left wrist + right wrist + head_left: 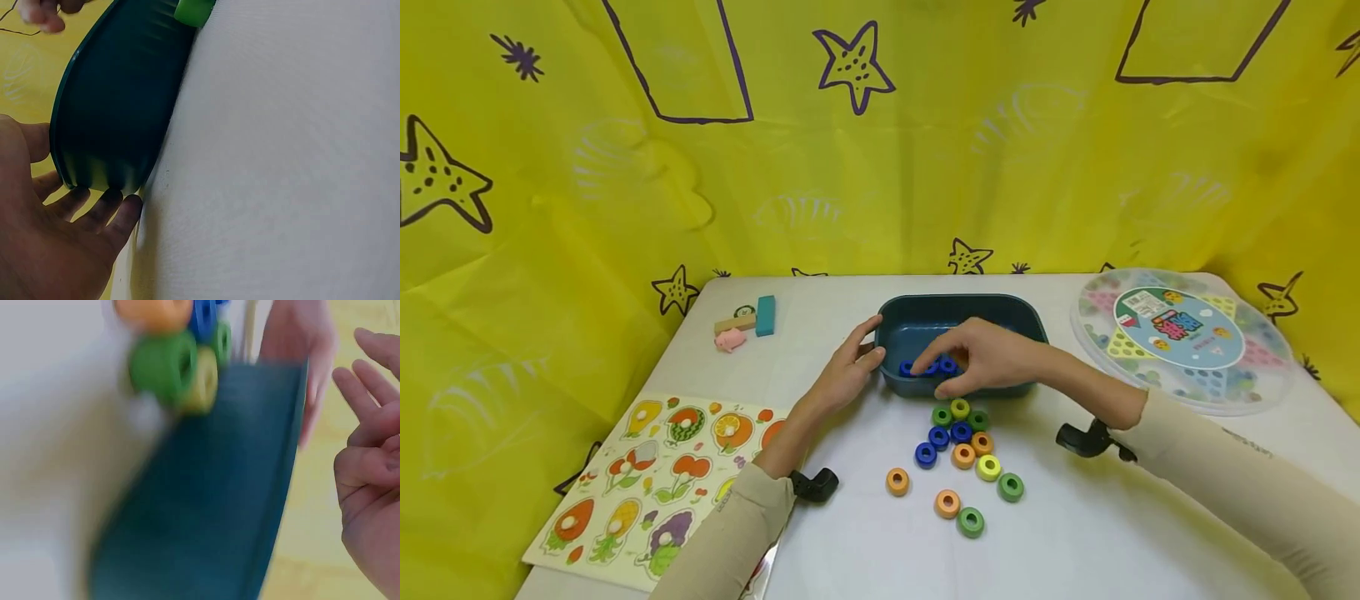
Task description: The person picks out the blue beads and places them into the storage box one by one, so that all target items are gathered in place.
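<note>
A dark teal container (1000, 307) stands on the table with a few blue beads (948, 366) inside by its near wall. My left hand (842, 373) holds its left end; in the left wrist view the fingers (103, 209) lie against the end wall and the thumb sits at the rim. My right hand (981, 354) hovers over the container's near rim, fingers bent and apart from the thumb, nothing held between them. In front of the container lie several loose beads: green (970, 522), orange (947, 503), yellow (988, 467) and blue (926, 455).
A fruit puzzle board (651, 483) lies at the left. Behind it sit a teal block (765, 316), a tan block (735, 323) and a small pink pig figure (730, 339). A round clear game box (1180, 333) lies at the right. A yellow curtain (865, 183) hangs behind the table.
</note>
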Demonstrator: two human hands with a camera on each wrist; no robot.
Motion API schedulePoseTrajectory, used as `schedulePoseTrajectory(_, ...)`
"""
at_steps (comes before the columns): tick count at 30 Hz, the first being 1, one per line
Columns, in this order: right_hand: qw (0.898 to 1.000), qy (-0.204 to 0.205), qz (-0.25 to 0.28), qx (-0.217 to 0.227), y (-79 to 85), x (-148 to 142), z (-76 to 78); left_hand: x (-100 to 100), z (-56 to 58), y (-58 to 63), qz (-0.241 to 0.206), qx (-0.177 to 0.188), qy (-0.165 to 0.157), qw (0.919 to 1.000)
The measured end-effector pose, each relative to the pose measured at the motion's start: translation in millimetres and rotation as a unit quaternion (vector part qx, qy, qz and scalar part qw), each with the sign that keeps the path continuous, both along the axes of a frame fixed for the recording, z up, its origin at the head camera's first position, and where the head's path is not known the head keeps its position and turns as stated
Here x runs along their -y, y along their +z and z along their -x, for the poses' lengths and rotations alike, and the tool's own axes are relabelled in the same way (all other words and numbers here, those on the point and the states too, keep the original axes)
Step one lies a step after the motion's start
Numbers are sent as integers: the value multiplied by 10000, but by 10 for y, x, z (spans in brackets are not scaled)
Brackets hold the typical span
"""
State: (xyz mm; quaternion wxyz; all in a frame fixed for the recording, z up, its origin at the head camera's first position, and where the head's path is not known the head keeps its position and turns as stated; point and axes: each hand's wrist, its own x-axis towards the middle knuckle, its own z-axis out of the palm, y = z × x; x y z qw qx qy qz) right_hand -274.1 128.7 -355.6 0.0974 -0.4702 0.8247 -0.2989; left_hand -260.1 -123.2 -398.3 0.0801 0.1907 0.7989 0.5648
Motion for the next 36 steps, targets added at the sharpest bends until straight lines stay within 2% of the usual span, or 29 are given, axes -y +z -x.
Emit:
schedulePoseTrajectory(4,9995,109,-192,228,-107,93,-291,22,-14,10,39,-32,-13,10000)
schedulePoseTrajectory(8,9974,-23,-423,588,-281,136,-477,23,-18,6,21,-27,-70,10000)
schedulePoseTrajectory(13,9967,-55,-615,522,-455,164,-559,15,-19,8,31,-47,-16,10000)
schedulePoseTrajectory(20,9968,-2,-660,459,-537,199,-566,13,-10,8,-58,-70,-9,10000)
schedulePoseTrajectory(24,9964,-44,-679,505,-501,205,-573,14,-9,3,-52,-32,9,10000)
schedulePoseTrajectory(29,9967,-178,-618,501,-332,157,-546,14,-12,9,37,-54,49,10000)
schedulePoseTrajectory(32,9982,-263,-451,306,-193,89,-473,14,-15,14,65,-67,35,10000)
schedulePoseTrajectory(36,9989,-403,-198,151,-3,-57,-290,19,-11,13,53,-70,2,10000)
